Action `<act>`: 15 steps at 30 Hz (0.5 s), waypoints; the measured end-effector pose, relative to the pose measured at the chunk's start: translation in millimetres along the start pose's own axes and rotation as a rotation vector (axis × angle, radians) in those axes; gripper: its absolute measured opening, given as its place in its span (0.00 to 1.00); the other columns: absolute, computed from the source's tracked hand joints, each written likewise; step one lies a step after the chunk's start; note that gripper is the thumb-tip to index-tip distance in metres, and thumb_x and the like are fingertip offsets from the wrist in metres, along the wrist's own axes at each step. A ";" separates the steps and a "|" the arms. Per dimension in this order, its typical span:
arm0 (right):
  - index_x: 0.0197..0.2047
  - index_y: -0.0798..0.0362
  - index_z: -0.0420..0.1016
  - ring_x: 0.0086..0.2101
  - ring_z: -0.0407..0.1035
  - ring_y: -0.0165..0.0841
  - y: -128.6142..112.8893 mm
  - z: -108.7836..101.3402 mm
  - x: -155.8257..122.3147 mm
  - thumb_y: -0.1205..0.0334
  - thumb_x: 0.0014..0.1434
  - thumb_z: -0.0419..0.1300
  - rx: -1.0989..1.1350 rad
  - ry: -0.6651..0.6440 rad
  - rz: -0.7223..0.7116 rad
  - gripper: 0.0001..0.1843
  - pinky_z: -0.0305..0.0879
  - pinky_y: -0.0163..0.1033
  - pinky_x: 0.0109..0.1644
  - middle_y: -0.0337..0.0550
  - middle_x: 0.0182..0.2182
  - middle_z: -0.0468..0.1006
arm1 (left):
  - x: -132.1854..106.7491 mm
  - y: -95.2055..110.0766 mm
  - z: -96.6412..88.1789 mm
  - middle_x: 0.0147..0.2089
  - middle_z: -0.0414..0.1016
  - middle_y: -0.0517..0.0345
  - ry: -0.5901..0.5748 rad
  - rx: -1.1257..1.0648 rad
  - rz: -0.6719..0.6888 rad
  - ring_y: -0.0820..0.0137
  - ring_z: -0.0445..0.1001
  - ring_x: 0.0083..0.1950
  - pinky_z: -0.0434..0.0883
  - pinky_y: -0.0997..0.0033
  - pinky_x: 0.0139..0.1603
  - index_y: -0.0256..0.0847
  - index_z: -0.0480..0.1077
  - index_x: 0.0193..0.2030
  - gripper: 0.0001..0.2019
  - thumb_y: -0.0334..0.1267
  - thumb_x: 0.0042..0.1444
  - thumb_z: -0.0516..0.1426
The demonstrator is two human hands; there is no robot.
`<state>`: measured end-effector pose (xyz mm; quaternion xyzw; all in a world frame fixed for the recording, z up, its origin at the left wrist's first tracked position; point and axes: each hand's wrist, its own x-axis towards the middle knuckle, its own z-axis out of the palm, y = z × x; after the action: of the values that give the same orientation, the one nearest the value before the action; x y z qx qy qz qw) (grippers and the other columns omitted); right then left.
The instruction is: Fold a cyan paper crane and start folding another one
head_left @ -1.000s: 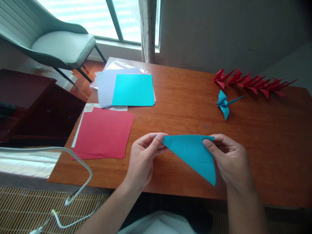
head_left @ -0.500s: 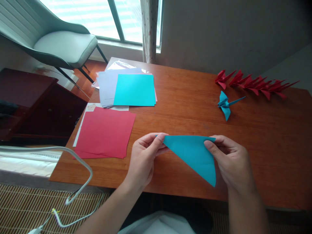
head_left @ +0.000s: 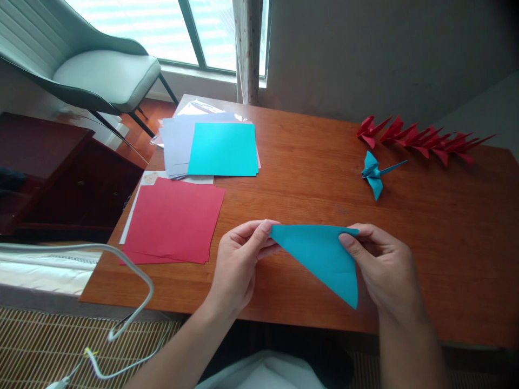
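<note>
A blue sheet of origami paper [head_left: 320,254], folded into a triangle, is held above the front part of the table, its long straight edge uppermost and one corner pointing down. My left hand [head_left: 245,259] pinches the left corner between thumb and fingers. At the other end my right hand [head_left: 383,265] grips the upper right corner, thumb in front and fingers behind. Beyond my right hand a finished blue paper crane [head_left: 373,174] rests on the tabletop. Behind it stands a row of several red paper cranes [head_left: 425,141].
Red paper sheets [head_left: 174,221] lie at the left of the wooden table [head_left: 300,156]. Behind them is a stack topped by a blue sheet [head_left: 223,149], with pale sheets [head_left: 176,143] under it. A white cable [head_left: 141,275] hangs by the left edge; a chair [head_left: 107,81] stands by the window.
Both hands keep the same hold on the folded blue paper, with hardly any movement. The whole view has shifted very slightly.
</note>
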<state>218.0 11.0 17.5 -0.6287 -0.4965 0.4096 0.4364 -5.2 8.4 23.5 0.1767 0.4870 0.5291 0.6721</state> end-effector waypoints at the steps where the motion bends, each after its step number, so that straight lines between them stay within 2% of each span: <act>1: 0.34 0.48 0.80 0.30 0.73 0.33 -0.1 0.1 0.1 0.54 0.56 0.72 -0.001 -0.001 -0.001 0.09 0.71 0.35 0.30 0.39 0.30 0.79 | 0.1 -0.2 -0.2 0.39 0.85 0.51 -0.002 0.000 0.000 0.63 0.84 0.40 0.81 0.63 0.48 0.39 0.82 0.39 0.10 0.44 0.56 0.67; 6: 0.33 0.49 0.80 0.27 0.69 0.31 0.2 1.5 1.0 0.53 0.55 0.72 -0.014 0.011 -0.010 0.10 0.67 0.34 0.27 0.38 0.28 0.78 | 1.1 0.1 -0.1 0.38 0.85 0.52 0.014 -0.007 0.006 0.65 0.84 0.41 0.80 0.66 0.47 0.39 0.82 0.38 0.09 0.43 0.56 0.68; 10: 0.32 0.50 0.80 0.28 0.70 0.32 -2.4 3.6 1.6 0.52 0.55 0.71 -0.010 0.007 -0.023 0.11 0.68 0.35 0.29 0.39 0.28 0.78 | 0.4 0.6 1.5 0.37 0.84 0.55 0.036 0.011 0.013 0.68 0.82 0.39 0.80 0.69 0.46 0.40 0.82 0.38 0.10 0.43 0.53 0.70; 15: 0.32 0.50 0.79 0.29 0.69 0.31 -8.2 7.5 1.4 0.51 0.57 0.70 0.012 -0.029 -0.016 0.12 0.67 0.34 0.30 0.38 0.28 0.77 | -1.3 -5.9 5.8 0.37 0.83 0.54 0.000 0.055 -0.023 0.68 0.80 0.39 0.77 0.71 0.44 0.38 0.80 0.38 0.11 0.41 0.50 0.71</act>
<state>208.9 14.4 23.0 -0.6160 -0.5053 0.4181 0.4363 3.0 6.6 22.3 0.1895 0.5034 0.5075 0.6731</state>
